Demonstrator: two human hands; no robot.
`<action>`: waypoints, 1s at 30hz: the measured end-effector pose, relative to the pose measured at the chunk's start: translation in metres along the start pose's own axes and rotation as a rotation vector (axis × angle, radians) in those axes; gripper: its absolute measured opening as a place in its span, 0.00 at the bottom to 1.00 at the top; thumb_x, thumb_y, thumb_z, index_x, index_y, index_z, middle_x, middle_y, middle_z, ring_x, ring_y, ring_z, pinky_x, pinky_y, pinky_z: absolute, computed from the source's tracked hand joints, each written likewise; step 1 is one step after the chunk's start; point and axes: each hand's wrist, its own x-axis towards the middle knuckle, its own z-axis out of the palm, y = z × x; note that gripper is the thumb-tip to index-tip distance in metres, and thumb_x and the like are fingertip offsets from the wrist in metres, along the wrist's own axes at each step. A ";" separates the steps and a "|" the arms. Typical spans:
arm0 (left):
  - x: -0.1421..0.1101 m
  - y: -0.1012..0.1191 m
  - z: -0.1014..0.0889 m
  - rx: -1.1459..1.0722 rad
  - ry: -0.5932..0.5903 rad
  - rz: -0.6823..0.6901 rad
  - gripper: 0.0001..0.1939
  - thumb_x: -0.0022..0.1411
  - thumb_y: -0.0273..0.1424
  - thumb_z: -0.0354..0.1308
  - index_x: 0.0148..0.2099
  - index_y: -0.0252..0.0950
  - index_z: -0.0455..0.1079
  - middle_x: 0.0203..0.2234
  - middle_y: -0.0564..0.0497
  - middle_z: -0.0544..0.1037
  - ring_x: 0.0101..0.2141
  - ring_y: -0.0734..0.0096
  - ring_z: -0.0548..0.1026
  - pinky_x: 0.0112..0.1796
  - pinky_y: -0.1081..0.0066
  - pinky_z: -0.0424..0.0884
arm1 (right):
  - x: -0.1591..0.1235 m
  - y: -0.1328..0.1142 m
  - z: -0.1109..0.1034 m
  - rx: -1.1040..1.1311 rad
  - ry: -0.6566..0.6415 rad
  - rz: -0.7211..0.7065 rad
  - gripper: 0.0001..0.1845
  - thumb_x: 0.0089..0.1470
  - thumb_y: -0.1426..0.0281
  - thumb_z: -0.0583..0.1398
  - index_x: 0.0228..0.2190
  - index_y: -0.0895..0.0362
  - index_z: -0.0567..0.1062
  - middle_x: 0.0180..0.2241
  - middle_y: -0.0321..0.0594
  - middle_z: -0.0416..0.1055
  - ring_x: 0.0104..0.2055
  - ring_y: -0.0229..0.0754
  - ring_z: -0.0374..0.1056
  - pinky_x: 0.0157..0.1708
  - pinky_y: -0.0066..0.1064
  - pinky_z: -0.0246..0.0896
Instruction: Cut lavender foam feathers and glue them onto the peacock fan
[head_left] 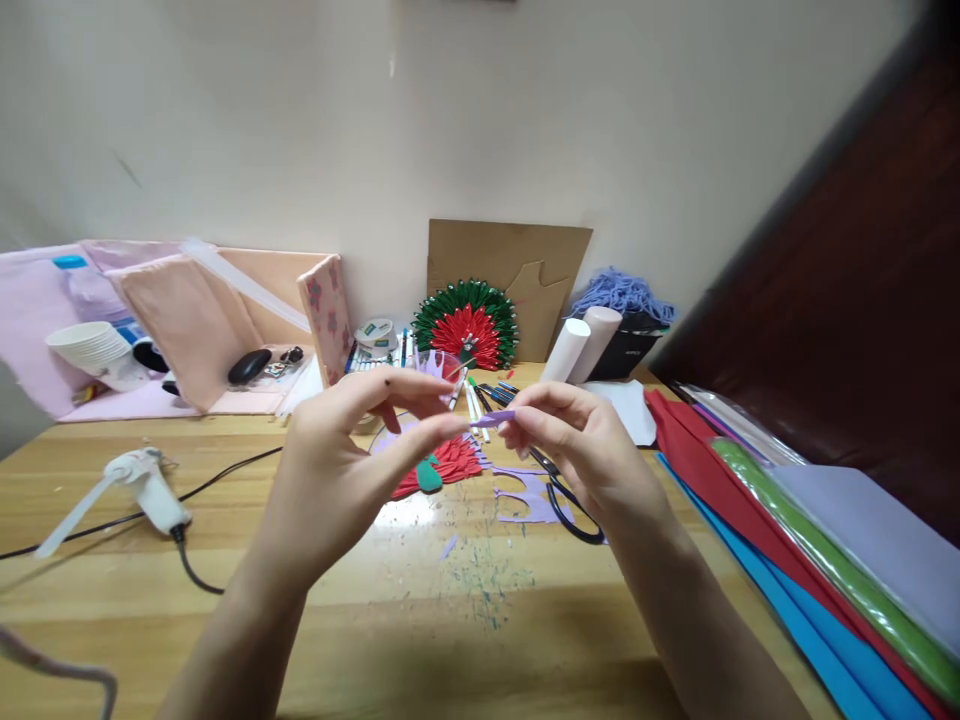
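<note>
One strip [493, 419], end seemingly in right hand [589, 442]

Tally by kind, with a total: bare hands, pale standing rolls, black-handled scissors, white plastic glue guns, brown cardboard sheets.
Left hand and right hand: 2
White roll and pale pink roll: 2
Black-handled scissors: 1
White plastic glue gun: 1
Brown cardboard sheet: 1
Total: 7

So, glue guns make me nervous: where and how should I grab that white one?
Probably by its handle, from above and the near side: it slants toward you, away from the glue stick jutting left. Mind the cord leaving its near end.
</note>
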 end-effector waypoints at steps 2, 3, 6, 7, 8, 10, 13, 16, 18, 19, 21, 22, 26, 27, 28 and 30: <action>-0.008 -0.003 -0.002 -0.026 -0.045 -0.152 0.06 0.53 0.34 0.60 0.34 0.41 0.74 0.28 0.52 0.79 0.28 0.72 0.75 0.27 0.74 0.70 | 0.001 0.006 0.006 0.011 -0.028 0.016 0.04 0.48 0.69 0.61 0.26 0.57 0.73 0.23 0.32 0.72 0.25 0.31 0.67 0.27 0.23 0.64; -0.013 -0.004 -0.003 -0.039 -0.081 -0.204 0.06 0.53 0.35 0.60 0.33 0.41 0.74 0.27 0.52 0.79 0.27 0.72 0.75 0.26 0.74 0.70 | 0.001 0.010 0.011 0.010 -0.051 0.033 0.05 0.48 0.68 0.61 0.26 0.57 0.73 0.23 0.33 0.72 0.25 0.31 0.67 0.27 0.23 0.63; -0.029 -0.007 -0.009 -0.071 -0.142 -0.322 0.07 0.52 0.36 0.61 0.33 0.40 0.75 0.26 0.51 0.79 0.27 0.71 0.75 0.25 0.75 0.69 | 0.000 0.021 0.028 0.002 -0.128 0.107 0.07 0.48 0.67 0.62 0.26 0.58 0.73 0.23 0.34 0.71 0.24 0.32 0.66 0.25 0.24 0.63; -0.035 -0.008 -0.012 -0.080 -0.143 -0.360 0.07 0.52 0.36 0.60 0.32 0.40 0.75 0.26 0.51 0.79 0.27 0.70 0.75 0.25 0.74 0.70 | 0.000 0.025 0.034 0.005 -0.152 0.128 0.07 0.47 0.66 0.62 0.26 0.58 0.73 0.22 0.34 0.71 0.24 0.32 0.66 0.24 0.24 0.62; -0.040 -0.010 -0.017 -0.089 -0.142 -0.397 0.07 0.52 0.36 0.60 0.32 0.40 0.75 0.26 0.51 0.79 0.26 0.70 0.75 0.26 0.74 0.70 | -0.001 0.028 0.041 0.011 -0.177 0.145 0.08 0.47 0.66 0.62 0.25 0.58 0.73 0.22 0.34 0.71 0.24 0.32 0.66 0.24 0.24 0.63; -0.053 -0.015 -0.027 -0.102 -0.126 -0.470 0.07 0.53 0.36 0.59 0.31 0.40 0.75 0.25 0.52 0.79 0.27 0.71 0.75 0.27 0.74 0.70 | -0.002 0.036 0.053 0.026 -0.230 0.166 0.08 0.47 0.66 0.62 0.26 0.59 0.73 0.22 0.34 0.71 0.24 0.32 0.66 0.25 0.24 0.63; -0.076 -0.030 -0.048 -0.097 -0.038 -0.574 0.07 0.52 0.37 0.60 0.31 0.40 0.75 0.26 0.51 0.79 0.28 0.69 0.76 0.29 0.74 0.70 | 0.000 0.051 0.070 0.016 -0.307 0.202 0.09 0.48 0.64 0.61 0.28 0.58 0.73 0.23 0.34 0.71 0.24 0.32 0.67 0.26 0.25 0.64; -0.107 -0.054 -0.074 -0.057 0.091 -0.692 0.10 0.51 0.38 0.60 0.33 0.38 0.76 0.29 0.48 0.80 0.32 0.66 0.76 0.33 0.71 0.70 | 0.005 0.073 0.090 -0.050 -0.377 0.266 0.11 0.49 0.63 0.59 0.30 0.59 0.72 0.25 0.36 0.71 0.25 0.33 0.68 0.27 0.27 0.66; -0.130 -0.073 -0.092 -0.005 0.177 -0.761 0.12 0.49 0.39 0.61 0.31 0.37 0.76 0.27 0.48 0.79 0.31 0.64 0.75 0.33 0.70 0.70 | 0.009 0.094 0.108 -0.144 -0.428 0.284 0.11 0.50 0.64 0.58 0.31 0.60 0.72 0.29 0.39 0.72 0.27 0.34 0.69 0.29 0.29 0.66; -0.142 -0.083 -0.101 0.015 0.232 -0.804 0.12 0.47 0.40 0.62 0.30 0.36 0.76 0.25 0.48 0.79 0.30 0.64 0.75 0.33 0.70 0.70 | 0.012 0.105 0.119 -0.207 -0.451 0.278 0.11 0.49 0.65 0.58 0.32 0.60 0.72 0.31 0.40 0.72 0.28 0.35 0.69 0.30 0.29 0.66; -0.163 -0.102 -0.118 0.035 0.303 -0.869 0.13 0.46 0.41 0.62 0.30 0.36 0.77 0.24 0.48 0.79 0.29 0.64 0.75 0.32 0.70 0.69 | 0.018 0.128 0.144 -0.329 -0.532 0.268 0.11 0.47 0.68 0.60 0.33 0.60 0.71 0.33 0.42 0.72 0.31 0.36 0.69 0.30 0.30 0.66; -0.171 -0.110 -0.126 0.038 0.331 -0.903 0.14 0.45 0.41 0.63 0.30 0.35 0.77 0.25 0.48 0.79 0.29 0.64 0.74 0.32 0.71 0.68 | 0.021 0.139 0.159 -0.354 -0.592 0.278 0.12 0.46 0.69 0.60 0.35 0.60 0.71 0.34 0.42 0.72 0.31 0.36 0.69 0.29 0.29 0.65; -0.193 -0.137 -0.152 0.000 0.447 -1.049 0.19 0.42 0.43 0.63 0.31 0.32 0.77 0.25 0.46 0.79 0.24 0.68 0.73 0.23 0.74 0.64 | 0.036 0.175 0.223 -0.450 -0.600 0.187 0.16 0.46 0.68 0.59 0.38 0.61 0.68 0.37 0.44 0.71 0.33 0.37 0.68 0.33 0.30 0.63; -0.195 -0.143 -0.155 -0.007 0.477 -1.055 0.19 0.42 0.43 0.63 0.31 0.32 0.77 0.23 0.46 0.78 0.22 0.69 0.72 0.22 0.74 0.62 | 0.041 0.182 0.240 -0.472 -0.560 0.150 0.18 0.47 0.66 0.58 0.41 0.61 0.67 0.38 0.44 0.70 0.35 0.38 0.68 0.35 0.31 0.62; -0.198 -0.148 -0.158 -0.003 0.500 -1.056 0.18 0.42 0.42 0.63 0.31 0.31 0.77 0.21 0.47 0.78 0.21 0.71 0.71 0.22 0.75 0.62 | 0.045 0.187 0.255 -0.489 -0.532 0.119 0.20 0.48 0.64 0.57 0.43 0.61 0.66 0.38 0.45 0.70 0.36 0.39 0.68 0.37 0.31 0.61; -0.202 -0.157 -0.161 0.009 0.537 -1.055 0.17 0.42 0.41 0.63 0.29 0.31 0.77 0.19 0.48 0.77 0.20 0.71 0.70 0.22 0.74 0.62 | 0.054 0.195 0.283 -0.560 -0.484 0.090 0.23 0.50 0.61 0.56 0.45 0.62 0.65 0.39 0.47 0.70 0.38 0.42 0.68 0.38 0.32 0.59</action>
